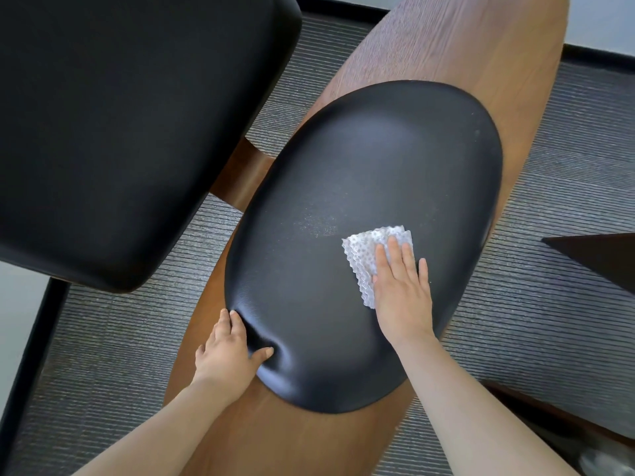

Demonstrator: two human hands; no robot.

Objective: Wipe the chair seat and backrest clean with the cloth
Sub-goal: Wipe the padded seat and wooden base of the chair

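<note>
— How many hands do we count?
— We count two: one left hand point(226, 352) and one right hand point(402, 290).
— And cloths?
— We see just one, a white dotted cloth point(364, 259).
— How many black upholstered parts do we make out?
— Two: one oval black pad point(360, 187) and one squarish black cushion point(120, 115).
— Wooden pieces?
— We count one broad brown wooden shell point(464, 46). At the right edge we count two dark furniture corners, the upper corner point(598, 255) and the lower corner point(549, 417); we cannot tell what they belong to.
— Floor coverings?
— One grey ribbed carpet point(549, 166).
</note>
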